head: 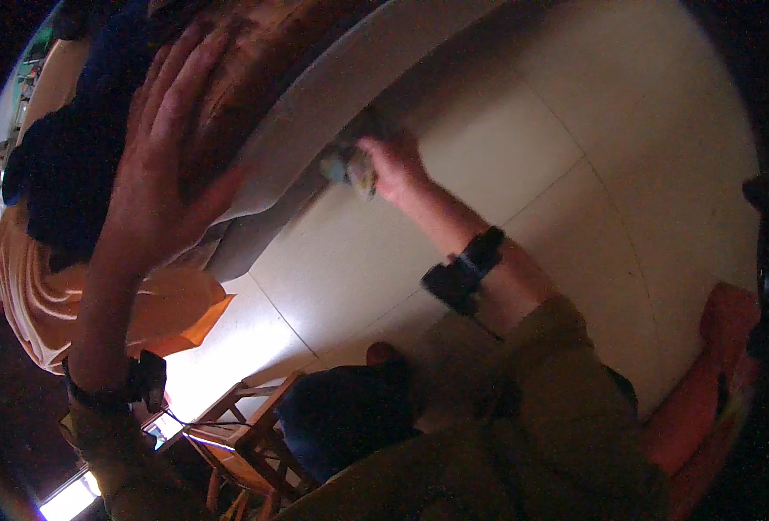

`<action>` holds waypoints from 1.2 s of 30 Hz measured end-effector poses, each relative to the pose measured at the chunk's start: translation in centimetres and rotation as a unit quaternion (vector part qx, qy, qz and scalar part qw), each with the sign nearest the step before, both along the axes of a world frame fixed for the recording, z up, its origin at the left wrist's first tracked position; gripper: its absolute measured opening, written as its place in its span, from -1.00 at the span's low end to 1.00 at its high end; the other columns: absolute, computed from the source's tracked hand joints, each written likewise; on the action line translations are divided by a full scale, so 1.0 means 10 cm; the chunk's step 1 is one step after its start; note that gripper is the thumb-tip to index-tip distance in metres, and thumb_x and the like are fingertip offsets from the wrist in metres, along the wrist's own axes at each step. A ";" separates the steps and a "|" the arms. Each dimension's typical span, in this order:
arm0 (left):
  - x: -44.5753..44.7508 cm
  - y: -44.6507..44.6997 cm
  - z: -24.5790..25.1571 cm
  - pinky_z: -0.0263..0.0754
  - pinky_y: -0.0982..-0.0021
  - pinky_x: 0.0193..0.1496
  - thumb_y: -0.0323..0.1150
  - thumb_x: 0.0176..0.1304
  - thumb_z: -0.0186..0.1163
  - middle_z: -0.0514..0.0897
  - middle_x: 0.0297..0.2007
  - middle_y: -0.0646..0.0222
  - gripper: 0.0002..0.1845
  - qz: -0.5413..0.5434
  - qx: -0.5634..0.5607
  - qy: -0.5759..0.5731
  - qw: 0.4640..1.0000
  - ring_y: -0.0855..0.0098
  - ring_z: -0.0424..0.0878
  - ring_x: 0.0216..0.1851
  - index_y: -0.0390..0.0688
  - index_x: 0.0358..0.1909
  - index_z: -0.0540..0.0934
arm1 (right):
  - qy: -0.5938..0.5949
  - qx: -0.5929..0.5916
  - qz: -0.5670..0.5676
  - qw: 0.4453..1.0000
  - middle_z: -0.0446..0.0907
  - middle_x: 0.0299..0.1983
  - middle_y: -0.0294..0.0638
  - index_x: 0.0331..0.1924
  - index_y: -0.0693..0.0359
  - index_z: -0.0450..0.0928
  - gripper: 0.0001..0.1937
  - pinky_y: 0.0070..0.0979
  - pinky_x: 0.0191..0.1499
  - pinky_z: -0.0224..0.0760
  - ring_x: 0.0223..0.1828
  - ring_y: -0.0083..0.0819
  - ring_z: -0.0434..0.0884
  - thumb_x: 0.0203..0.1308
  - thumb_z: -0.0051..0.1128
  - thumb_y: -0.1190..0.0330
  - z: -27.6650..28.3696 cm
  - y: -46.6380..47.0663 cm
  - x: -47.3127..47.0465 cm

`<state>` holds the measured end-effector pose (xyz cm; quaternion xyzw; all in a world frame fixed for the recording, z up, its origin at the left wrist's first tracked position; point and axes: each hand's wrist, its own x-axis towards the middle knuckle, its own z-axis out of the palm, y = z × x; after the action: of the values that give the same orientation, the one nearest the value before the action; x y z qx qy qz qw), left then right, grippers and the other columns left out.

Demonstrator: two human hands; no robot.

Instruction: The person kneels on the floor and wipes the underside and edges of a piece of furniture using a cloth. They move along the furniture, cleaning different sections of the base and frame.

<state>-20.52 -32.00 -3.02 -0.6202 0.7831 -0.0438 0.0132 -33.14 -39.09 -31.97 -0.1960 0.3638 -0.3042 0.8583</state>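
Observation:
My left hand (169, 137), fingers spread, is raised near the camera at the upper left, over or beside dark cloth and a brown surface; whether it touches them I cannot tell. Low over the tiled floor (521, 150), my right hand (394, 163) holds a blurred, crumpled greyish-green thing (361, 172), perhaps a cloth, by the base of a long pale piece of furniture (345, 78). Black straps with small devices sit on both forearms.
Folded orange-tan fabric (182, 306) hangs below my left hand. A wooden chair or stool (247, 449) stands at the lower left. A bare leg and foot (703, 365) show at the right. Bright light falls on the floor near the fabric.

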 end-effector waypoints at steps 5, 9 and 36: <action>-0.03 0.00 -0.06 -0.05 0.03 0.52 -0.43 -0.08 0.38 0.12 0.49 0.06 0.03 0.012 -0.014 0.051 0.999 -0.03 0.04 0.52 -0.08 0.50 0.13 | -0.036 0.004 -0.076 0.996 0.54 0.05 -0.14 0.17 0.21 0.43 -0.58 -0.20 0.07 0.52 0.08 -0.21 0.52 0.21 0.18 0.46 -0.05 -0.63 -0.41; -0.06 -0.06 -0.04 -0.05 0.02 0.52 -0.42 -0.06 0.37 0.11 0.49 0.04 0.02 -0.017 -0.002 0.051 0.999 -0.04 0.02 0.52 -0.12 0.51 0.11 | 0.000 -0.005 -0.133 0.991 0.57 -0.05 -0.18 0.03 0.23 0.51 -0.67 -0.13 0.01 0.55 -0.04 -0.21 0.58 0.15 0.21 0.53 -0.27 -1.14 -0.62; 0.02 -0.04 -0.01 -0.07 -0.12 0.50 -0.09 0.05 0.36 0.04 0.49 -0.04 0.03 -0.071 -0.005 0.068 0.995 -0.13 -0.03 0.51 -0.13 0.52 0.04 | 0.156 -0.140 -0.213 0.954 0.60 0.05 -0.20 0.14 0.27 0.44 -0.54 -0.36 0.08 0.42 0.02 -0.31 0.56 0.13 0.27 0.47 -0.36 -0.52 -0.11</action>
<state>-20.32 -32.43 -3.08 -0.5646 0.8241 -0.0064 -0.0460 -34.28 -44.28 -35.54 -0.2771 0.4798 -0.4941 0.6700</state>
